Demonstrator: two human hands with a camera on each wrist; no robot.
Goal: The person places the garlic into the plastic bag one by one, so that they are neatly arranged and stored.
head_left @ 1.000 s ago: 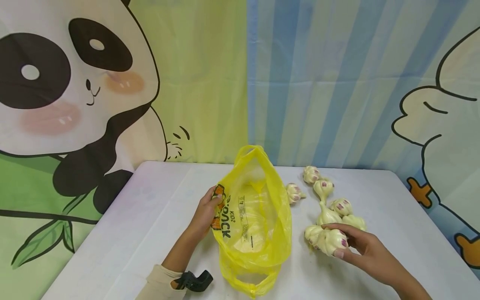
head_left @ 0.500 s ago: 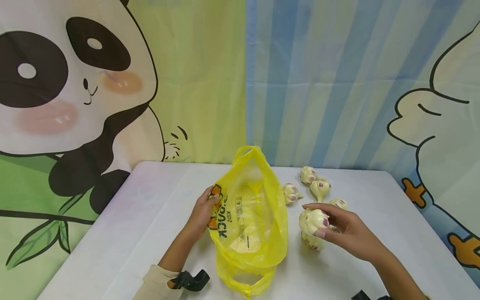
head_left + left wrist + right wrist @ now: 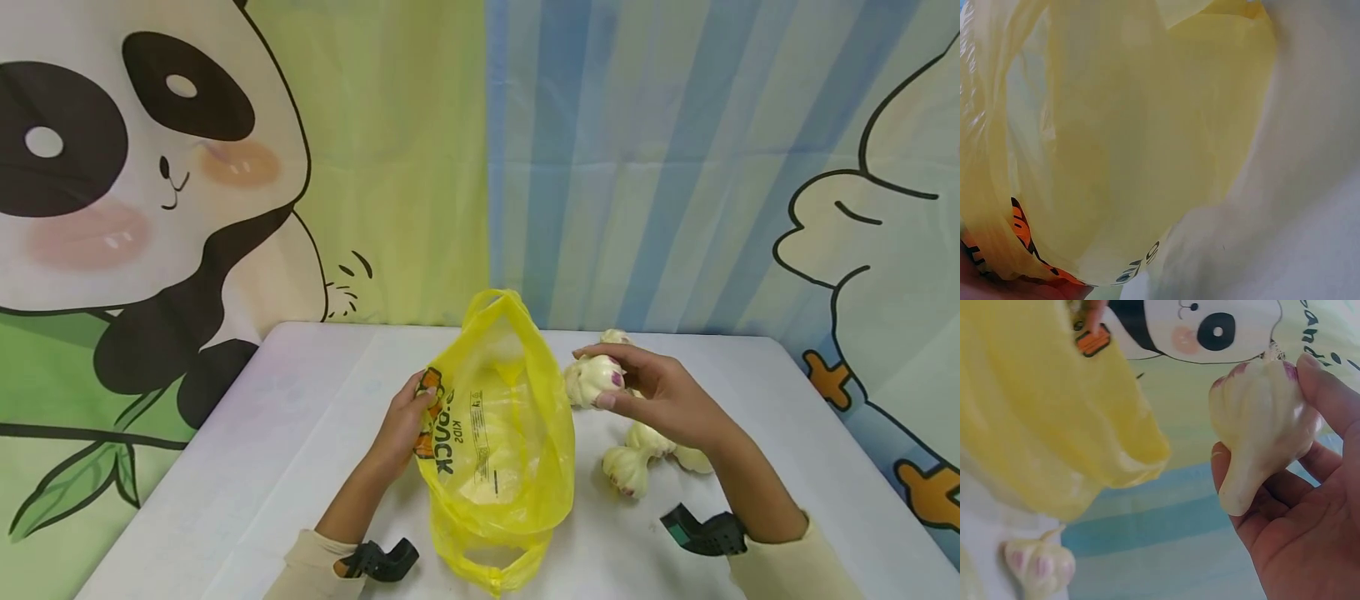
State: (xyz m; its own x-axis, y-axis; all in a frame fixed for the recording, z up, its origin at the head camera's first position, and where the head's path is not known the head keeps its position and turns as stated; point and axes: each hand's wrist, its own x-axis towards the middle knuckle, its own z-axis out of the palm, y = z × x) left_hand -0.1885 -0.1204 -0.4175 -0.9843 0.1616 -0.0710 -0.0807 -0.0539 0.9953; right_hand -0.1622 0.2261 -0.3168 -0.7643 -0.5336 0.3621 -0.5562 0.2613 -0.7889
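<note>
A yellow plastic bag [image 3: 551,450] stands on the table with its mouth spread toward the head camera. My left hand [image 3: 402,421] pinches the bag's left side by the orange print, thumb inside the rim. To the right of the bag, my right hand [image 3: 663,390] holds a garlic bulb [image 3: 592,380] above the table, between thumb and fingers. In the right wrist view, that bulb [image 3: 1266,415] shows purple patches and a thick pale stem pointing down. Yellow plastic [image 3: 1141,131] fills most of the left wrist view, with only part of the left hand showing at the lower left.
Several garlic bulbs [image 3: 626,472] lie on the white table [image 3: 315,400] under and beyond my right hand, some partly hidden by it. Behind the table hangs a printed curtain [image 3: 405,167]. Black devices [image 3: 708,533] sit on both wrists.
My right hand has lifted a garlic bulb from the pile and carried it left and up, closer to the bag. The left hand still holds the bag in the same place.
</note>
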